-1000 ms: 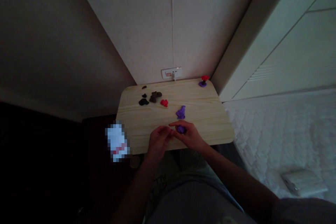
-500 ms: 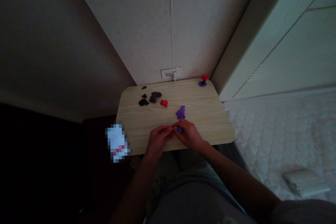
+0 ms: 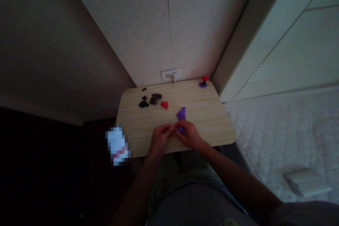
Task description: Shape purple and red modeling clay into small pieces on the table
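Under the curled fingers of the R hand point(image 3: 190, 136), partly hidden: small purple lump point(image 3: 181, 129); whether gripped or merely lying on the tabletop point(image 3: 212, 113), cannot tell. R thumb & index are nearly closed; L hand point(image 3: 159, 140), w/ thumb & index likewise in a narrow pinch, faces them, tips v. close. Content of either pinch: too small & dim to tell. Just beyond R fingers: rough purple piece point(image 3: 181, 113). Farther out, to their L: red piece point(image 3: 164, 105), then brown lumps point(image 3: 154, 99), black piece point(image 3: 143, 104) & two dark bits point(image 3: 144, 97). Well beyond & R of the fingers: red-topped piece point(image 3: 204, 80), upright on a purple base. Judged for the fingerwork in hand: tips squarely opposed, pressure light & even, i.e. small pinches w/ a slight turn btwn each, as soft stuff likely dents or tears if squeezed hard; R palm high, so the lump beneath isn't flattened.
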Action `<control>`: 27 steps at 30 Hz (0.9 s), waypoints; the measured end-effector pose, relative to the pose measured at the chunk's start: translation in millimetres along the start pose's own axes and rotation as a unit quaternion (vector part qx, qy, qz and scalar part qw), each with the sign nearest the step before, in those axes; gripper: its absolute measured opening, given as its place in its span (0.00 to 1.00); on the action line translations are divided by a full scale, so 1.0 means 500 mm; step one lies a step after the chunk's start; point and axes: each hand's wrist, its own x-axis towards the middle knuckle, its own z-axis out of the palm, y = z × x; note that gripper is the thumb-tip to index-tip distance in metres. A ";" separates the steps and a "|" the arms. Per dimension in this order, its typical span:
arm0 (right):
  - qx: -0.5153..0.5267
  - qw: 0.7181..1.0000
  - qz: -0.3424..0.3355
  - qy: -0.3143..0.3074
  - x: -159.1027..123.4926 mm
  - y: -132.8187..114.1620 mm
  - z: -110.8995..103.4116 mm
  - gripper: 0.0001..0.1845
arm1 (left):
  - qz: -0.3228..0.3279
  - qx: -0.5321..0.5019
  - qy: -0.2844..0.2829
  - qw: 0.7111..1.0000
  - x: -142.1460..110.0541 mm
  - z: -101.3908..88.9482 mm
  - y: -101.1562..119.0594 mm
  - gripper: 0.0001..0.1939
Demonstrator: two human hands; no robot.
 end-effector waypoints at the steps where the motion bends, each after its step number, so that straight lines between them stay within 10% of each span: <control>1: 0.015 1.000 0.015 0.004 0.000 -0.002 0.000 0.06 | 0.005 0.006 -0.003 1.000 0.000 0.000 -0.001 0.15; 22: 0.395 0.887 0.234 -0.049 0.008 -0.019 0.013 0.23 | -0.003 -0.094 -0.039 0.995 -0.023 0.029 0.014 0.17; 27: 0.426 0.864 0.264 -0.053 0.009 -0.029 0.008 0.23 | 0.074 0.039 -0.038 0.996 -0.025 0.013 0.031 0.18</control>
